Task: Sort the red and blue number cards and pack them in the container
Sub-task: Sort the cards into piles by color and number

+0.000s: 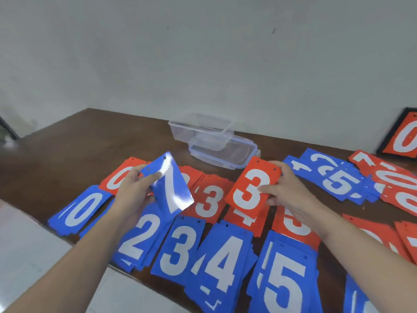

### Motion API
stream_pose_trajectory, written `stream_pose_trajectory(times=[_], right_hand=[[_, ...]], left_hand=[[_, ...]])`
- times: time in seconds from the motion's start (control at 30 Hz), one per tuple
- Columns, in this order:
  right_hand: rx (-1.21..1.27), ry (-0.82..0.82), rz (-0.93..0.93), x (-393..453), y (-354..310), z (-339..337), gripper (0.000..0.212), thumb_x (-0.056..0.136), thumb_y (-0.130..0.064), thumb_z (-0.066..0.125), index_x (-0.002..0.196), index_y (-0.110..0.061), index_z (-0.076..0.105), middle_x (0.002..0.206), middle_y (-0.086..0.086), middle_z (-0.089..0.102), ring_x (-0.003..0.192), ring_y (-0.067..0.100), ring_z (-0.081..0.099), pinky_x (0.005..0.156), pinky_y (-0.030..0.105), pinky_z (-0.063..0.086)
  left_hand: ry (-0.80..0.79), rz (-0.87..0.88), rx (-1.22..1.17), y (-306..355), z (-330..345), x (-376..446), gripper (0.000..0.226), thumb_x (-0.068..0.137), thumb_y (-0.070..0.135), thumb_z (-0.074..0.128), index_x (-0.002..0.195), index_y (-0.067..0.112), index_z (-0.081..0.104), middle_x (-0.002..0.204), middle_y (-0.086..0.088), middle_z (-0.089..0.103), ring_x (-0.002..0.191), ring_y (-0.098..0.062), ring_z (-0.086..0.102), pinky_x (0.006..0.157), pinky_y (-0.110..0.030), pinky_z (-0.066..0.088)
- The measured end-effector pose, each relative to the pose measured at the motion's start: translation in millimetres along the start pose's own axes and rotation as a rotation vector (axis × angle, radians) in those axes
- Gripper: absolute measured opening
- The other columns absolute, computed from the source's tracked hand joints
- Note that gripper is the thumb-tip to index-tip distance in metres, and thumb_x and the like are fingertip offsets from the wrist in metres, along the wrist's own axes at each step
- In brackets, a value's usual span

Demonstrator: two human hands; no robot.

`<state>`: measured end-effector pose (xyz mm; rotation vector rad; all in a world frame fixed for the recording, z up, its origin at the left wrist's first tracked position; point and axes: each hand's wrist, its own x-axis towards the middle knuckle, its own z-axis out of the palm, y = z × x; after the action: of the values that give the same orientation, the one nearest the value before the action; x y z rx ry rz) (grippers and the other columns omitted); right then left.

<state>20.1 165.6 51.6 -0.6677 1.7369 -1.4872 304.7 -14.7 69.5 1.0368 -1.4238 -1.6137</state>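
My left hand [133, 190] grips a blue card showing 7 [171, 184], lifted and tilted above the table. My right hand [286, 190] pinches a red card showing 3 [252, 188], held over the red stacks. Sorted blue stacks lie in a near row: 0 [79, 211], 2 [140, 240], 3 [178, 247], 4 [223, 265], 5 [284, 285]. Behind them are red stacks, a 0 [117, 175] and a 3 [209, 199] among them. The clear plastic container [203, 129] stands at the back centre, on its lid [239, 154].
An unsorted heap of blue cards [334, 179] and red cards [397, 184] lies at the right. A black-framed red 0 board [404, 136] leans on the wall. The brown table's near edge [144, 283] runs diagonally; white floor lies at the lower left.
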Motion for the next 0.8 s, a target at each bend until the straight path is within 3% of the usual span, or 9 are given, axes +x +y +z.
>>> stream_pose_trajectory(times=[0.1, 0.17, 0.23, 0.33, 0.43, 0.5, 0.6, 0.7, 0.8], right_hand=[[-0.081, -0.023, 0.004, 6.5, 2.3, 24.2, 0.06, 0.086, 0.001, 0.073, 0.127, -0.031, 0.043, 0.117, 0.004, 0.066, 0.096, 0.024, 0.072, 0.069, 0.045, 0.063], [-0.165, -0.032, 0.004, 11.8, 2.5, 40.6, 0.053, 0.089, -0.006, 0.072, 0.125, -0.032, 0.043, 0.113, -0.001, 0.065, 0.095, 0.023, 0.072, 0.069, 0.043, 0.063], [-0.23, -0.024, 0.001, 18.2, 3.1, 57.3, 0.046, 0.092, -0.011, 0.068, 0.124, -0.032, 0.043, 0.112, -0.002, 0.064, 0.093, 0.021, 0.071, 0.067, 0.04, 0.064], [-0.338, -0.012, -0.029, 26.8, 5.4, 79.5, 0.044, 0.094, -0.015, 0.065, 0.128, -0.031, 0.042, 0.114, 0.0, 0.062, 0.085, 0.019, 0.07, 0.067, 0.037, 0.063], [-0.579, -0.023, -0.142, 34.4, 10.2, 95.3, 0.045, 0.094, -0.02, 0.064, 0.132, -0.027, 0.041, 0.101, -0.001, 0.062, 0.067, 0.014, 0.06, 0.059, 0.03, 0.049], [-0.848, 0.006, -0.207, 37.8, 14.0, 102.6, 0.046, 0.091, -0.028, 0.066, 0.131, -0.027, 0.042, 0.112, 0.0, 0.064, 0.087, 0.017, 0.06, 0.071, 0.034, 0.047], [-1.175, 0.097, -0.284, 43.2, 21.2, 107.1, 0.058, 0.087, -0.041, 0.068, 0.138, -0.032, 0.041, 0.141, -0.002, 0.049, 0.13, 0.025, 0.04, 0.104, 0.044, 0.034], [-1.145, 0.109, -0.303, 42.6, 18.5, 102.6, 0.066, 0.087, -0.047, 0.067, 0.144, -0.035, 0.037, 0.148, -0.004, 0.041, 0.136, 0.025, 0.032, 0.109, 0.046, 0.028], [-1.019, 0.163, -0.321, 36.9, 15.6, 82.9, 0.056, 0.091, -0.043, 0.062, 0.143, -0.035, 0.04, 0.146, -0.005, 0.044, 0.136, 0.023, 0.032, 0.108, 0.046, 0.027]], left_hand=[[0.031, -0.007, 0.017, -2.6, -19.1, -8.2, 0.01, 0.095, 0.018, 0.067, 0.102, 0.017, 0.06, 0.07, -0.001, 0.061, 0.053, -0.009, 0.058, 0.043, -0.022, 0.04], [0.012, -0.019, 0.02, -3.9, -26.9, -12.4, 0.012, 0.095, 0.02, 0.067, 0.106, 0.018, 0.064, 0.084, -0.014, 0.072, 0.071, -0.02, 0.071, 0.061, -0.034, 0.054], [-0.006, -0.043, 0.029, -3.4, -32.7, -16.1, 0.017, 0.095, 0.022, 0.068, 0.112, 0.022, 0.064, 0.101, -0.019, 0.074, 0.09, -0.034, 0.073, 0.079, -0.049, 0.055], [-0.044, -0.061, 0.053, -4.5, -39.4, -17.1, 0.028, 0.096, 0.021, 0.066, 0.122, 0.027, 0.058, 0.102, -0.01, 0.077, 0.09, -0.031, 0.075, 0.072, -0.043, 0.062], [-0.06, -0.057, 0.102, -5.1, -45.6, -16.5, 0.029, 0.095, 0.023, 0.067, 0.118, 0.035, 0.054, 0.099, -0.004, 0.078, 0.088, -0.027, 0.076, 0.076, -0.045, 0.061], [-0.056, -0.054, 0.149, -6.0, -51.2, -14.8, 0.03, 0.095, 0.025, 0.067, 0.118, 0.037, 0.053, 0.098, -0.001, 0.078, 0.087, -0.024, 0.076, 0.079, -0.047, 0.061], [-0.064, -0.049, 0.191, -6.7, -57.4, -13.6, 0.033, 0.095, 0.026, 0.066, 0.12, 0.039, 0.052, 0.097, 0.001, 0.078, 0.088, -0.021, 0.076, 0.077, -0.045, 0.062], [-0.109, -0.031, 0.218, -10.8, -56.5, -11.9, 0.037, 0.095, 0.021, 0.066, 0.126, 0.035, 0.052, 0.09, 0.0, 0.077, 0.087, -0.019, 0.075, 0.066, -0.036, 0.06], [-0.196, -0.048, 0.214, -13.9, -37.5, -10.0, 0.036, 0.094, 0.015, 0.068, 0.124, 0.026, 0.053, 0.098, -0.003, 0.077, 0.094, -0.022, 0.074, 0.082, -0.048, 0.06]])
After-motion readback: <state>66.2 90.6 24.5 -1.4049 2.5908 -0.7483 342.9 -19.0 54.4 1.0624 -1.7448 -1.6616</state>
